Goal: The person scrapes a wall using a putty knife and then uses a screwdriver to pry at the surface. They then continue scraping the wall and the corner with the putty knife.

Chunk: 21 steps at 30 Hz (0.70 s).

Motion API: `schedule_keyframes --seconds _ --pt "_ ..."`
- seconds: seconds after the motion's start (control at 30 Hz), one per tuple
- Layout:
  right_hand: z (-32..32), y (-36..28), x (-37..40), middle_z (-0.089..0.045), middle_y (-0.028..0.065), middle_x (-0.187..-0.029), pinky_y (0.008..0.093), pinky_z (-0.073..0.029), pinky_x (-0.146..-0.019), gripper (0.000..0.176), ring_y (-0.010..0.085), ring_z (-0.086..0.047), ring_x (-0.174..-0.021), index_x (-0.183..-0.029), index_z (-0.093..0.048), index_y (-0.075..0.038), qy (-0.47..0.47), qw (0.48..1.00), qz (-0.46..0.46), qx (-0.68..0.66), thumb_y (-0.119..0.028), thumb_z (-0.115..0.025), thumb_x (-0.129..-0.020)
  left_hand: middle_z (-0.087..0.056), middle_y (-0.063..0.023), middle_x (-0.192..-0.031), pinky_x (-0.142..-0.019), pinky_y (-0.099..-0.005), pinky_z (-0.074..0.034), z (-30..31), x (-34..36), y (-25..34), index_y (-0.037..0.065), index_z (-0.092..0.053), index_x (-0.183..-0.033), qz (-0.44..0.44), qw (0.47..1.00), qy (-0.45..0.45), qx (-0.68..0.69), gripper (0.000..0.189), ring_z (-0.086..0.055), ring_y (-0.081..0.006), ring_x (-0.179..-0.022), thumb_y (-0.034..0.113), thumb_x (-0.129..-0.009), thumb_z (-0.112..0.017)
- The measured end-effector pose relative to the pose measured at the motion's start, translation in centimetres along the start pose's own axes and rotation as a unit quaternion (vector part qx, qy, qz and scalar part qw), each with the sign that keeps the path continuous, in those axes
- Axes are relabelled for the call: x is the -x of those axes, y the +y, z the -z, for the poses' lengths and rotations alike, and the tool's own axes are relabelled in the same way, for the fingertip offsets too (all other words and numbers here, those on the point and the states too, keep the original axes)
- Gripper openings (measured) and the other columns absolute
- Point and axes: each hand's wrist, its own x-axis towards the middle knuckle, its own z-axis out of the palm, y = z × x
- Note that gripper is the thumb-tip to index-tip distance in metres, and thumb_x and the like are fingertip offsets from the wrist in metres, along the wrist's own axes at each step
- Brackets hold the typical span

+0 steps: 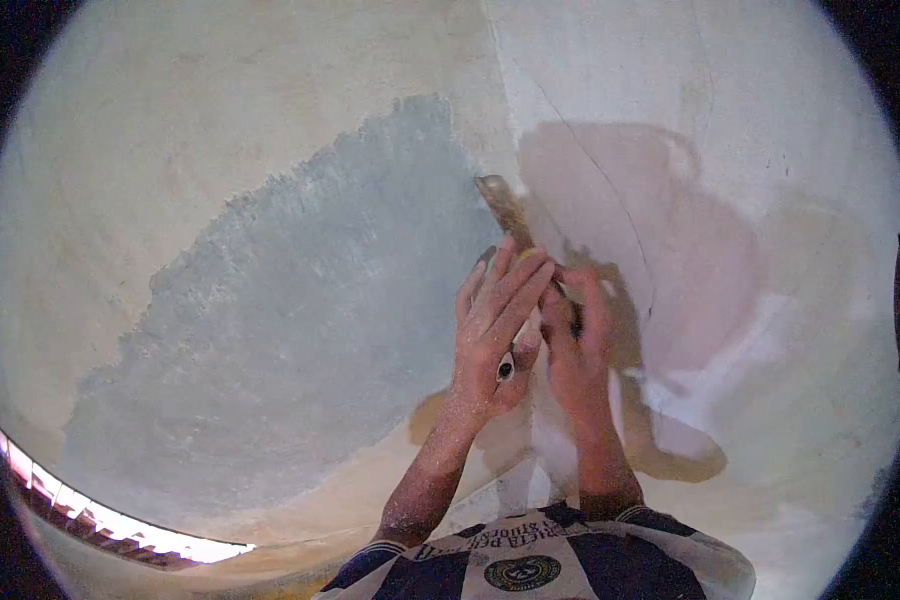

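My right hand (582, 320) is closed around the dark grip of a trowel-like tool, partly hidden by the fingers. The tool's narrow, brown-stained blade (507, 210) points up and left along the corner seam between two wall surfaces. My left hand (495, 315) lies against the lower part of the tool, its fingers stretched out and its back toward me. A small dark oval with a pale rim (506, 367) shows near its thumb. Left of the blade spreads a grey, damp-looking patch of plaster (290, 300) with a ragged edge.
The right wall (610, 60) is pale, with a thin dark line (620, 195) running down it. Shadows of my head and arms fall on it. A bright curved opening (110, 520) is at lower left. My checkered shirt (520, 560) shows at the bottom.
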Motion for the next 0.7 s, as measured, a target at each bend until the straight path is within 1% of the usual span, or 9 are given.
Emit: schedule_keyframes --seconds 0.07,0.13,0.23,0.27,0.37,0.43,0.53,0.63,0.7 --pt "1.2 -0.8 0.3 -0.067 0.0168 -0.098 0.0384 -0.052 -0.078 0.025 0.025 -0.066 -0.088 -0.114 -0.056 -0.002 -0.026 0.999 -0.019 0.013 -0.021 -0.057 -0.098 -0.045 -0.0146 -0.152 -0.118 -0.0567 -0.017 0.9 0.3 0.2 0.008 -0.05 -0.145 0.006 1.0 -0.019 -0.008 0.056 -0.03 -0.0383 -0.148 0.019 -0.09 -0.055" --pt "-0.3 -0.4 -2.1 -0.068 0.017 -0.098 0.0391 -0.052 -0.078 0.025 0.0284 -0.068 -0.087 -0.114 -0.057 -0.003 -0.022 0.999 0.02 0.016 -0.02 -0.059 -0.096 -0.045 -0.014 -0.152 -0.118 -0.0566 -0.016 0.7 0.7 0.8 0.008 -0.049 -0.146 0.015 1.0 -0.026 -0.009 0.056 -0.031 -0.0372 -0.147 0.019 -0.091 -0.055" --pt "-0.8 0.0 -2.6 -0.069 0.0178 -0.098 0.0402 -0.053 -0.076 0.028 0.033 -0.069 -0.087 -0.116 -0.057 -0.005 -0.004 0.998 0.057 0.015 -0.02 -0.062 -0.093 -0.045 -0.0134 -0.153 -0.117 -0.0563 -0.017 0.0 -0.4 1.2 0.008 -0.05 -0.145 0.002 1.0 0.001 0.008 0.058 -0.032 -0.0349 -0.147 0.015 -0.088 -0.056" --pt "-0.9 0.0 -3.3 -0.069 0.0183 -0.098 0.0405 -0.053 -0.076 0.029 0.0345 -0.069 -0.087 -0.116 -0.057 -0.005 0.005 0.997 0.082 0.011 -0.02 -0.062 -0.092 -0.045 -0.0138 -0.153 -0.117 -0.056 -0.017 0.2 -0.9 1.0 0.008 -0.049 -0.146 -0.007 1.0 -0.007 -0.003 0.058 -0.032 -0.0347 -0.147 0.017 -0.088 -0.057" --pt "1.0 -1.1 -1.6 -0.068 0.0196 -0.096 0.0417 -0.053 -0.074 0.034 0.0369 -0.068 -0.085 -0.119 -0.057 -0.005 -0.015 0.995 0.081 0.061 -0.024 -0.063 -0.091 -0.044 -0.015 -0.152 -0.117 -0.0552 -0.017 1.6 -0.9 0.9 0.008 -0.049 -0.146 -0.012 0.999 -0.047 -0.022 0.059 -0.032 -0.0346 -0.147 0.024 -0.09 -0.056" --pt "0.1 -1.0 -3.4 -0.068 0.0208 -0.096 0.0428 -0.052 -0.073 0.037 0.0378 -0.068 -0.083 -0.12 -0.056 -0.003 -0.02 0.994 0.093 0.059 -0.027 -0.062 -0.092 -0.045 -0.0158 -0.152 -0.117 -0.0548 -0.018 1.4 -1.1 1.1 0.007 -0.048 -0.146 -0.011 0.998 -0.05 -0.021 0.059 -0.032 -0.035 -0.147 0.028 -0.092 -0.054" --pt "0.2 0.1 -2.4 -0.067 0.0215 -0.095 0.0436 -0.052 -0.072 0.037 0.0386 -0.067 -0.081 -0.121 -0.056 -0.002 -0.02 0.996 0.079 0.042 -0.027 -0.06 -0.094 -0.045 -0.0158 -0.151 -0.117 -0.055 -0.017 0.5 -1.6 0.2 0.005 -0.047 -0.147 -0.019 0.999 -0.037 -0.026 0.06 -0.032 -0.0348 -0.147 0.03 -0.092 -0.052" --pt "0.9 -0.2 -1.1 -0.067 0.0218 -0.095 0.0432 -0.052 -0.074 0.036 0.0386 -0.067 -0.083 -0.121 -0.056 -0.001 -0.011 0.997 0.056 0.05 -0.025 -0.06 -0.095 -0.044 -0.0177 -0.152 -0.117 -0.0557 -0.018 0.6 -1.4 0.5 0.003 -0.047 -0.146 -0.024 0.998 -0.063 0.004 0.06 -0.032 -0.0369 -0.147 0.025 -0.091 -0.053" --pt "1.0 0.1 -2.0 -0.067 0.0222 -0.096 0.0429 -0.052 -0.075 0.037 0.0382 -0.068 -0.085 -0.121 -0.056 -0.001 -0.007 0.998 0.048 0.034 -0.024 -0.061 -0.094 -0.043 -0.0196 -0.152 -0.117 -0.0558 -0.019 -0.1 -2.0 0.1 0.003 -0.047 -0.146 -0.04 0.999 -0.026 0.018 0.059 -0.031 -0.0391 -0.146 0.026 -0.092 -0.053"
